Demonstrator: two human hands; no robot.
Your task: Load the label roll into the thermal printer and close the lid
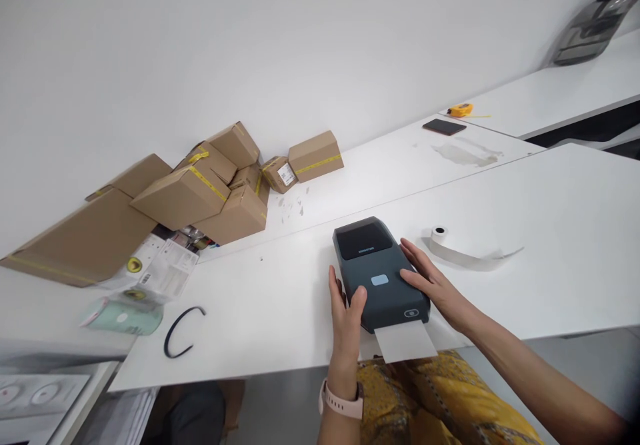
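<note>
A dark teal label printer [385,268] sits on the white table in front of me, tilted slightly in my view. A strip of white label paper [406,342] sticks out of its near end and hangs past the table edge. My left hand [346,305] grips the printer's left side, thumb on the top near the front corner. On the opposite side my right hand [430,282] holds the casing, its thumb resting on the lid. Partly unrolled, a small roll of white paper [439,234] lies to the right of the printer.
Several cardboard boxes [185,195] are piled at the back left, with a green-white pouch [125,316] nearer me. A black headband [173,335] lies at the left edge. Toward the back right are a phone [444,126], a yellow tape measure [460,110] and a clear jug [590,35].
</note>
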